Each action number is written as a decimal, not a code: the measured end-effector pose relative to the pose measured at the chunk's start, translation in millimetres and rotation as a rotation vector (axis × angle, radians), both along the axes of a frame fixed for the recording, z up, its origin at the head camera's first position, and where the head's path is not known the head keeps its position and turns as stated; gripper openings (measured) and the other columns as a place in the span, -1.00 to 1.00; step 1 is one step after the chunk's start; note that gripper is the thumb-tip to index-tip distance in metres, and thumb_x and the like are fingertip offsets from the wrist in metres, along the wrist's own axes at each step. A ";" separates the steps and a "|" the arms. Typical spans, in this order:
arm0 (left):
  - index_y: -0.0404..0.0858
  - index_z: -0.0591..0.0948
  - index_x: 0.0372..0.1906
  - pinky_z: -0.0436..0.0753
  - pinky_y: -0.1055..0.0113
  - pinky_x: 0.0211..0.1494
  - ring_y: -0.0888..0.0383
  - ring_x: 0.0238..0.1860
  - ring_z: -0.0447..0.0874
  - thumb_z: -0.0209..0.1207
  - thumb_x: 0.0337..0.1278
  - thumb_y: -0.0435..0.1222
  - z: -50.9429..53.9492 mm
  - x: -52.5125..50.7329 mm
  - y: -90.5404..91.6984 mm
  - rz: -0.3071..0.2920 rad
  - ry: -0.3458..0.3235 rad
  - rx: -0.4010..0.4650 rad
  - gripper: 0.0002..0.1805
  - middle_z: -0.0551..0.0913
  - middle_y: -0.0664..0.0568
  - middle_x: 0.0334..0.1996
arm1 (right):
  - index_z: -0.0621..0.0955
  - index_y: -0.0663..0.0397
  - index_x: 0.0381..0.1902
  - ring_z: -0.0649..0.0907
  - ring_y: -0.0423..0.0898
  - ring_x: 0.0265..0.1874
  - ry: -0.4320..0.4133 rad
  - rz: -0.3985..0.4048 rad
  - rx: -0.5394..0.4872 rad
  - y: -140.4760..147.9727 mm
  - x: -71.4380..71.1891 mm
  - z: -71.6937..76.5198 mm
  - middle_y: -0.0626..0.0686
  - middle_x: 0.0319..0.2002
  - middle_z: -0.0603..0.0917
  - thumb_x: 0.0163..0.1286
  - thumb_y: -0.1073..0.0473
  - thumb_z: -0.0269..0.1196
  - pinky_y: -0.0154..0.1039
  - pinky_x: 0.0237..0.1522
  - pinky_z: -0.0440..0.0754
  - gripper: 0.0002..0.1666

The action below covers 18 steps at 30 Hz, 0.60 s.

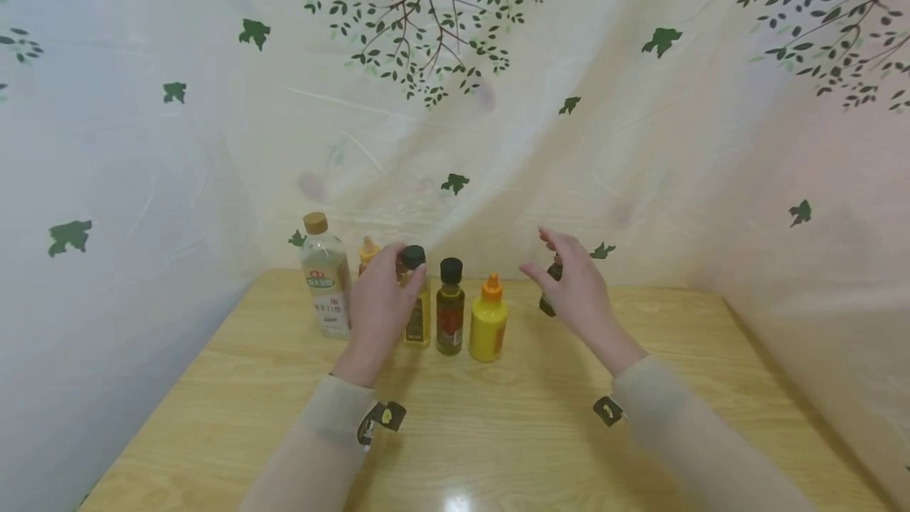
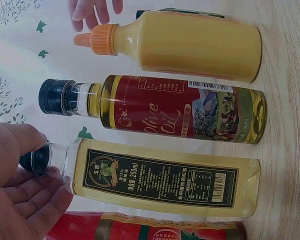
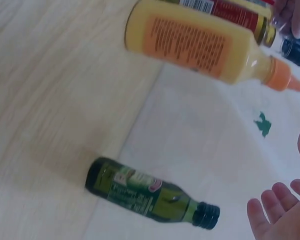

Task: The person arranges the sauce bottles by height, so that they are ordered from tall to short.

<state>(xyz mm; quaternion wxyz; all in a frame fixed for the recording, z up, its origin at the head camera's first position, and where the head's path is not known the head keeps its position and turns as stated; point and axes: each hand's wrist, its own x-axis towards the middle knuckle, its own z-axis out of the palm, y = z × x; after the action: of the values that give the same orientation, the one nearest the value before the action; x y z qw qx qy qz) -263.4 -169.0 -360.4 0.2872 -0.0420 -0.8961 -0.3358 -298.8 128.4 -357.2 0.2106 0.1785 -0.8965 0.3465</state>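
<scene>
In the head view my left hand (image 1: 378,303) is at the top of a clear bottle of pale oil (image 2: 160,175), thumb and fingers round its dark cap and neck. That bottle stands upright on the table. My right hand (image 1: 579,287) has its fingers spread and holds nothing. Just beyond it stands a small dark green bottle (image 3: 145,192), partly hidden by the hand in the head view but whole in the right wrist view. Between the hands are an olive oil bottle (image 1: 450,310) with a red label and a yellow squeeze bottle (image 1: 488,330) with an orange nozzle.
A large clear bottle (image 1: 329,283) with a tan cap stands at the left end of the row. Behind my left hand is a red bottle (image 2: 140,227), mostly hidden. The wooden table (image 1: 498,433) meets a leaf-printed curtain (image 1: 455,141) at the back.
</scene>
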 end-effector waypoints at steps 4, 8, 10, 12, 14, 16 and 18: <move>-0.30 0.62 0.32 0.78 -0.01 0.09 -0.08 0.01 0.79 0.40 0.54 -0.14 -0.5 -1.0 0.0 -0.002 -0.001 0.001 -0.54 0.78 -0.13 0.08 | 0.34 0.14 0.70 0.45 0.29 0.52 -0.006 -0.047 0.019 12.1 -8.5 3.2 0.24 0.57 0.46 0.62 -0.10 0.41 0.37 0.49 0.46 -0.09; -0.30 0.63 0.30 0.78 -0.01 0.09 -0.08 0.00 0.80 0.40 0.54 -0.15 -1.4 -1.7 0.1 -0.007 0.001 0.001 -0.55 0.78 -0.13 0.07 | 0.33 0.16 0.70 0.38 0.33 0.57 -0.033 -0.086 0.045 22.3 -17.1 2.8 0.28 0.61 0.40 0.62 -0.14 0.40 0.39 0.52 0.40 -0.07; -0.30 0.63 0.29 0.79 -0.01 0.09 -0.08 -0.01 0.80 0.40 0.54 -0.16 -1.8 -1.9 0.1 -0.007 0.004 0.000 -0.56 0.78 -0.13 0.07 | 0.32 0.17 0.70 0.36 0.35 0.59 -0.049 -0.100 0.057 26.1 -21.3 1.8 0.31 0.62 0.37 0.61 -0.13 0.40 0.41 0.53 0.39 -0.06; -0.30 0.63 0.29 0.79 -0.01 0.08 -0.08 -0.01 0.80 0.41 0.53 -0.17 -2.2 -2.0 0.0 -0.008 0.009 0.001 -0.56 0.79 -0.13 0.06 | 0.31 0.17 0.71 0.34 0.36 0.59 -0.065 -0.114 0.069 29.0 -25.3 0.9 0.32 0.63 0.36 0.61 -0.14 0.40 0.42 0.52 0.39 -0.05; -0.31 0.63 0.30 0.79 -0.01 0.07 -0.08 -0.02 0.80 0.41 0.52 -0.17 -2.1 -1.9 -0.1 -0.008 0.011 0.001 -0.55 0.79 -0.13 0.07 | 0.30 0.18 0.71 0.34 0.38 0.59 -0.078 -0.123 0.078 31.3 -28.7 -0.5 0.35 0.63 0.35 0.61 -0.13 0.41 0.44 0.51 0.39 -0.04; -0.31 0.63 0.31 0.79 -0.02 0.07 -0.08 -0.02 0.80 0.42 0.52 -0.17 -2.0 -1.8 -0.2 -0.007 0.010 0.004 -0.55 0.79 -0.13 0.07 | 0.30 0.19 0.71 0.35 0.40 0.58 -0.088 -0.132 0.086 33.0 -31.7 -2.0 0.36 0.62 0.35 0.61 -0.11 0.41 0.45 0.49 0.40 -0.05; -0.30 0.63 0.31 0.79 -0.01 0.07 -0.08 -0.01 0.80 0.42 0.52 -0.17 -1.7 -1.8 -0.1 -0.007 0.004 0.007 -0.54 0.79 -0.13 0.07 | 0.30 0.21 0.71 0.36 0.41 0.56 -0.098 -0.135 0.092 34.5 -34.3 -4.1 0.38 0.61 0.35 0.61 -0.10 0.41 0.46 0.48 0.41 -0.05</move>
<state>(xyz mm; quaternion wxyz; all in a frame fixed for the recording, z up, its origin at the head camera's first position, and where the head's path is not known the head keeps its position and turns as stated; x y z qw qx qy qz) -265.1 -169.2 -362.1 0.2882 -0.0447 -0.8942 -0.3396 -333.1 162.9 -361.3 0.1812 0.1100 -0.9306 0.2983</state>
